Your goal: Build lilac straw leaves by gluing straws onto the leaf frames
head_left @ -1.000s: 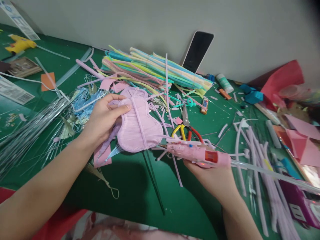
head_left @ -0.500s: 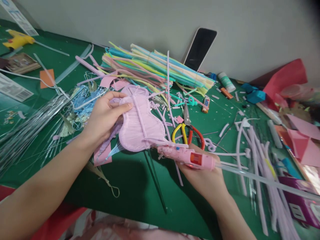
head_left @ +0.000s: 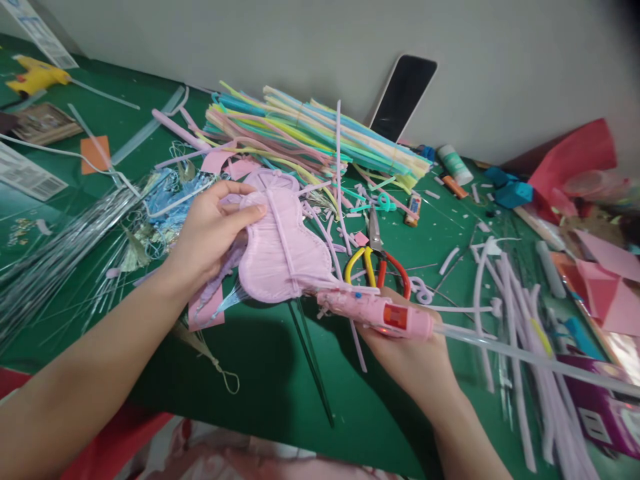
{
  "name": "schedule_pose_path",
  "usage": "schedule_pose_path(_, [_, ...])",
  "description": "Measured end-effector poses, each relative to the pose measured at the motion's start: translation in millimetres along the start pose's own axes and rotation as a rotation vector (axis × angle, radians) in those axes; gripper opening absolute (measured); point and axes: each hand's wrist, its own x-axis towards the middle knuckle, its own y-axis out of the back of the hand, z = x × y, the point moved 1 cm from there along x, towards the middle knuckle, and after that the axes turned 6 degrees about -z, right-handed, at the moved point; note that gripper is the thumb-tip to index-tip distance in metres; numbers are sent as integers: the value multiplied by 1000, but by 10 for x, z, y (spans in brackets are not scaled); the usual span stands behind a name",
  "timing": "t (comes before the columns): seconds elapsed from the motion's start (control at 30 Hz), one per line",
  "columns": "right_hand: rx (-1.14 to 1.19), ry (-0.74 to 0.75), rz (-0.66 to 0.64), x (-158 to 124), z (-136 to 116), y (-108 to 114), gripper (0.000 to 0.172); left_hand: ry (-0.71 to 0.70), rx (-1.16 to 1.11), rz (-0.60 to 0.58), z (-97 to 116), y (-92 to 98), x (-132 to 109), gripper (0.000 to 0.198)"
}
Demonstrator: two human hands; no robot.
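Note:
Pinched between the thumb and fingers of my left hand (head_left: 215,223) is a lilac wavy-edged craft piece (head_left: 283,243), with a thin strip running down its middle. My right hand (head_left: 405,340) is wrapped round a pink glue gun (head_left: 370,312) from below; a long clear glue stick (head_left: 530,360) sticks out of its rear. The gun's nozzle is at the lower right edge of the lilac piece, by the end of the strip. Whether the nozzle touches it is hard to tell. My right fingers are mostly hidden.
Behind lie bundled pastel pipe cleaners (head_left: 310,133) and a phone (head_left: 404,97) leaning on the wall. Pliers (head_left: 375,247) with yellow and red handles lie beyond the gun. Silver wires (head_left: 70,247) spread left, lilac stems (head_left: 525,347) right, and a yellow glue gun (head_left: 37,77) sits far left.
Both hands hold nearly the same pose. The glue gun appears very slightly farther right, along with a small shift of the whole view.

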Motion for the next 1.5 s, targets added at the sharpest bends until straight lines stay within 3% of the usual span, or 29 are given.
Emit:
schedule_pose_path(0.7, [-113, 11, 50, -14, 55, 24, 13, -5, 30, 4, 4, 13, 9, 30])
schedule_pose_path(0.93, [-339, 230, 53, -6, 56, 62, 28, 2, 19, 2, -5, 16, 17, 28])
schedule_pose_path(1.03, [-303, 205, 55, 3, 49, 64, 32, 0, 30, -2, -7, 18, 18, 28])
schedule_pose_path(1.27, [-70, 138, 117, 6, 60, 85, 24, 1, 44, 7, -2, 26, 14, 28])
schedule_pose_path(1.5, [-121, 36, 153, -3, 138, 70, 17, 6, 37, 4, -5, 28, 18, 28])
